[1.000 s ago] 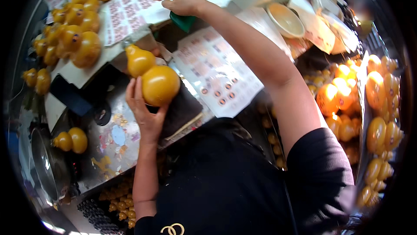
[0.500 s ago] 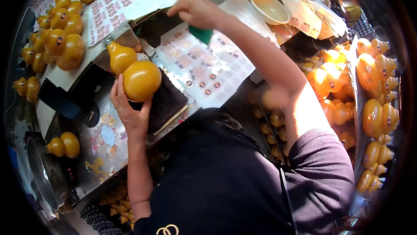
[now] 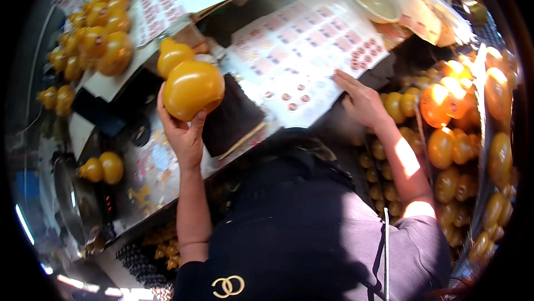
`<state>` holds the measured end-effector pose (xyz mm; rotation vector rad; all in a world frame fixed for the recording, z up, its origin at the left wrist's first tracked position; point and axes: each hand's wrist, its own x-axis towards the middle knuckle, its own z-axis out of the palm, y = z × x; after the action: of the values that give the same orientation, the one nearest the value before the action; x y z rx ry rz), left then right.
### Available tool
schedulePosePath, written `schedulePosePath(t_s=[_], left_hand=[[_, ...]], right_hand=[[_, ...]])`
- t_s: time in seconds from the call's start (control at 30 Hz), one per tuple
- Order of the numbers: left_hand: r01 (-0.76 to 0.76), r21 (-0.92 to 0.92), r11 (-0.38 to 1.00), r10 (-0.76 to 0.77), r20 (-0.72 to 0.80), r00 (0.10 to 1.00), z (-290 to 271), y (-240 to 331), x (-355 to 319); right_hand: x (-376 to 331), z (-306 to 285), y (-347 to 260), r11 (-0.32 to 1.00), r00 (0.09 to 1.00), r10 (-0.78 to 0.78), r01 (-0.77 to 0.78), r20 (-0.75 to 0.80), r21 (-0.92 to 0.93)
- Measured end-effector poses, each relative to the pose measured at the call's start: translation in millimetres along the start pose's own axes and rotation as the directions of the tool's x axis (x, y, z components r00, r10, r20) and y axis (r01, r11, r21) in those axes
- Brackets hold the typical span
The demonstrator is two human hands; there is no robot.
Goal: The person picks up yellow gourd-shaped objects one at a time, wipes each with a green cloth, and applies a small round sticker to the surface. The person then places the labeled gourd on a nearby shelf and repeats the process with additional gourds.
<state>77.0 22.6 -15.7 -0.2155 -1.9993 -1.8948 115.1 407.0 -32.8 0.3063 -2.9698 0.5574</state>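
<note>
My left hand (image 3: 183, 139) is closed around the fat lower part of a glossy yellow bottle gourd (image 3: 193, 90), fingers along its left side and thumb beneath it. The gourd's narrower end tilts up and away from me. To the right, my right hand (image 3: 364, 103) has its fingers stretched out over the right edge of a white sticker sheet (image 3: 317, 113). I see nothing clearly held in it. Round dark stickers (image 3: 292, 107) and rows of reddish printed ones lie on the sheet. A dark cloth pad (image 3: 228, 120) lies beneath the gourd.
More yellow gourds (image 3: 114, 53) are heaped at the far left, and a single gourd (image 3: 102, 168) lies nearer. Crowded gourds (image 3: 439, 148) fill the right side. A pale bowl (image 3: 374, 1) stands at the back. A black stand-like object (image 3: 99, 113) sits left of my left hand.
My right hand has come from the far side of the sheet down to its right edge. A green piece seen beneath it no longer shows. My left hand keeps hold of the gourd.
</note>
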Motion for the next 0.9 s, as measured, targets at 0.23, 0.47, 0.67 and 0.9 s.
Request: schedulePosePath(t_s=[0.23,0.47,0.67,0.9], left_hand=[[0.211,-0.674,0.708,-0.258,0.031,0.966,-14,16,4],[0.223,-0.791,0.570,-0.271,0.076,0.960,-16,13,5],[0.230,-0.814,0.533,-0.290,0.079,0.954,-16,11,4],[0.185,-0.432,0.883,-0.179,0.055,0.982,-23,-3,-7]], right_hand=[[-12,30,-9,0.997,0.988,0.004,-0.015,-0.157,-0.073],[-11,43,-4,0.995,0.960,0.031,-0.056,-0.280,-0.084],[-18,35,8,0.994,0.897,-0.110,0.091,-0.429,-0.066],[-22,12,-12,0.342,0.893,0.443,-0.248,0.077,0.906]])
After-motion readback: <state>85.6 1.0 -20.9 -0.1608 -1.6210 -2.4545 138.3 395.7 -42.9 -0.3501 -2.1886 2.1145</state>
